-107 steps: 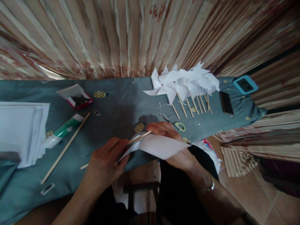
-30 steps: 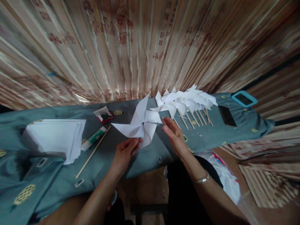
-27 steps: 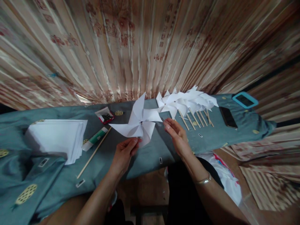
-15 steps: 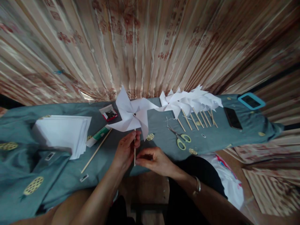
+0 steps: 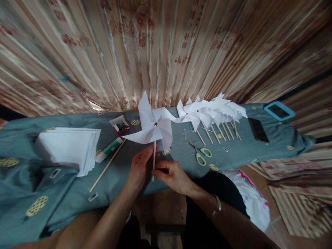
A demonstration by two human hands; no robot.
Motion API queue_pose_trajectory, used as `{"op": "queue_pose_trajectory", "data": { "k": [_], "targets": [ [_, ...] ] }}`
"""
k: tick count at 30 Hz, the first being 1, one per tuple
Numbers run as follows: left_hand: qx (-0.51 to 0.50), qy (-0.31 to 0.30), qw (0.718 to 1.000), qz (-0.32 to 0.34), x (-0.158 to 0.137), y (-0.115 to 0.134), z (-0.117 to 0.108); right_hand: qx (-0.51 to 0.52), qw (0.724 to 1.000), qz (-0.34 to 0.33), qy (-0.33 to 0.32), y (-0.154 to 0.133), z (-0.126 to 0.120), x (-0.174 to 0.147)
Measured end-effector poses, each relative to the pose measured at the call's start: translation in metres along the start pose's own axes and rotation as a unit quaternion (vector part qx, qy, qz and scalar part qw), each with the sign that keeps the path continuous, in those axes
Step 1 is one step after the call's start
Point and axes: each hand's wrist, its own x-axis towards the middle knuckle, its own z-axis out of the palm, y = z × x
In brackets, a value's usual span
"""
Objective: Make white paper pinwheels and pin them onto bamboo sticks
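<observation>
A white paper pinwheel (image 5: 164,127) with a round metal pin at its centre stands upright in front of me on a thin wooden stick (image 5: 155,152). My left hand (image 5: 141,164) is curled at the upper part of the stick, thumb on one side and fingertips partly hidden behind it. Lower down, my right hand (image 5: 172,176) pinches the stick near its bottom end between thumb and fingers. A row of finished-looking white pinwheels (image 5: 215,112) on sticks lies overlapping to the right, close to the held one's blade.
Green-handled scissors (image 5: 200,154) lie right of my hands; beyond are a phone (image 5: 258,130) and a blue-framed device (image 5: 279,111). Leftward are a small box of pins (image 5: 119,125), a green-and-white tube (image 5: 110,149), a loose stick (image 5: 106,167) and stacked white paper (image 5: 68,147). A curtain (image 5: 155,52) hangs behind.
The held pinwheel has shifted right and slightly up, its stick now upright and more fully visible. Both hands have moved slightly right with it.
</observation>
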Motion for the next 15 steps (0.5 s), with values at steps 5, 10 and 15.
{"op": "queue_pose_trajectory", "data": {
  "k": [5, 10, 15],
  "targets": [
    [0.061, 0.027, 0.998, 0.003, 0.000, -0.004, -0.005, 0.022, 1.000, 0.004, 0.006, 0.004, -0.008, 0.001],
    [0.092, 0.035, 0.995, 0.002, 0.000, -0.002, -0.005, 0.028, 1.000, 0.005, -0.007, 0.003, -0.016, -0.001],
    [0.088, 0.038, 0.995, 0.020, 0.002, -0.002, -0.005, 0.087, 0.994, 0.000, 0.071, -0.012, -0.058, 0.005]
  ]
}}
